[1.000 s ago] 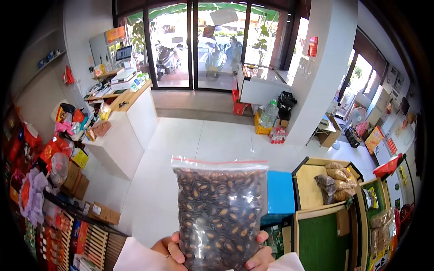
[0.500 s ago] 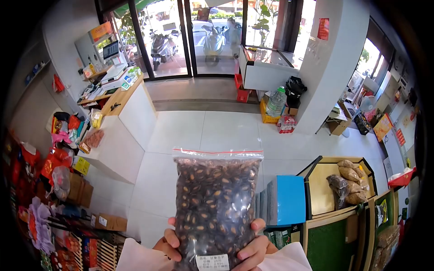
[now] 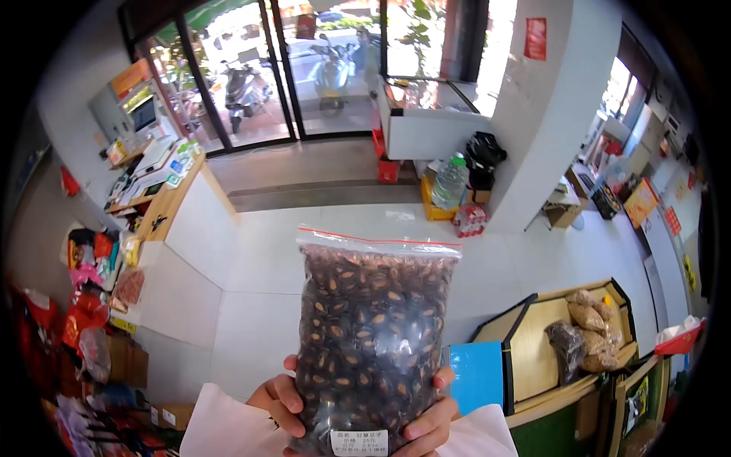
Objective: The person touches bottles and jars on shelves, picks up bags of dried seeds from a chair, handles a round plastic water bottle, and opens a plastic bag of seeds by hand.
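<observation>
Upright in front of me is a clear zip bag of dark melon seeds, its red-lined seal at the top. A white printed label sits low on its front. My left hand wraps round the bag's lower left edge, fingers bent against the plastic. On the lower right edge my right hand grips it the same way. Parts of both hands behind the bag are hidden. Pale sleeves show at the bottom of the view.
A wood-topped counter with a monitor and papers stands at left, red packages below it. To the right are a blue box and a wooden display bin holding several bags. A large water bottle stands by the pillar, near glass doors.
The view has tilted and turned, so the room appears slanted. The bag sits slightly higher and further right in view, leaning a little; both hands keep their hold.
</observation>
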Action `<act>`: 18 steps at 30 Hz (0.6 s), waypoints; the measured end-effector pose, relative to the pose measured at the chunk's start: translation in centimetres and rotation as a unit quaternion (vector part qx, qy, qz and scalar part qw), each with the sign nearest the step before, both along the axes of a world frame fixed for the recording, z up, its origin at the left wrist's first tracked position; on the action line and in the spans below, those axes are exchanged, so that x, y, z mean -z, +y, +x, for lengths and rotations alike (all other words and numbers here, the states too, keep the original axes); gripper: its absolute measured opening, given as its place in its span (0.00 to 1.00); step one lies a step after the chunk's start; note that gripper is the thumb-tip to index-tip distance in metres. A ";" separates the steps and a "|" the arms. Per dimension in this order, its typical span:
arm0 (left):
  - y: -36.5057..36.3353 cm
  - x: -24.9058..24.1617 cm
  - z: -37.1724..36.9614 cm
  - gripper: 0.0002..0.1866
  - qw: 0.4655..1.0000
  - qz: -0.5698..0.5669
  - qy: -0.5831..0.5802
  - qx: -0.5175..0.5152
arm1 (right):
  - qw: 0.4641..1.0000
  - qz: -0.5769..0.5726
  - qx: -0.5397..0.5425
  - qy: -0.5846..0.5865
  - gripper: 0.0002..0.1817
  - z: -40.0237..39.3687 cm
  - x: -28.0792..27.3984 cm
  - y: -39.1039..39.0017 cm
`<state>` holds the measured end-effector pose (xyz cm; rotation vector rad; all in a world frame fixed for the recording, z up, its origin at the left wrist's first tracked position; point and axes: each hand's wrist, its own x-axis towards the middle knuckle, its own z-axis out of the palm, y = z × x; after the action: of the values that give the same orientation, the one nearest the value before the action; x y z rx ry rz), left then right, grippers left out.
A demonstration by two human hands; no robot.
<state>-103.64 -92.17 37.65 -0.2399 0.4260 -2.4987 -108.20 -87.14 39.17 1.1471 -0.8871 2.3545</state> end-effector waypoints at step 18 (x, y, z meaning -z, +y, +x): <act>5.6 -2.3 -28.9 0.32 0.980 -0.154 -0.061 0.114 | 0.942 -0.036 0.326 0.067 0.39 -25.3 -1.5 7.5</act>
<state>-132.55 -86.59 39.91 -0.1636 0.0129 -2.7826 -133.53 -79.62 40.70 0.8056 -0.9412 1.7323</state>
